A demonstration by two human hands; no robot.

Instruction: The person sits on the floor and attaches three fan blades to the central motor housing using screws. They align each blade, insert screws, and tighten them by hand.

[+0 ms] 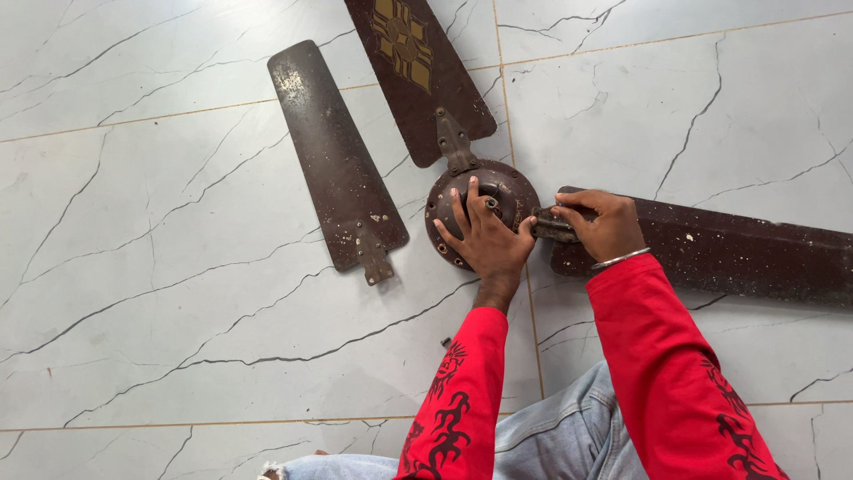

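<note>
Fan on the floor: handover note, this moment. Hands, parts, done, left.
Left hand: spread flat on the fan hub, pressing it to the tiled floor.
Right hand: gripping the bracket of the right blade where it meets the hub.
Top blade: its bracket reaches the hub and looks attached.
Loose blade: lies apart, left of the hub, bracket end free.
Left: right blade's joint is in hand; whether it is fastened cannot be told. Loose blade is off.

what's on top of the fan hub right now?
The left hand lies flat on the round motor hub, fingers spread. One blade's bracket is attached at its upper rim. The hub's centre and lower face are covered by the hand, so any fittings there are hidden.
</note>
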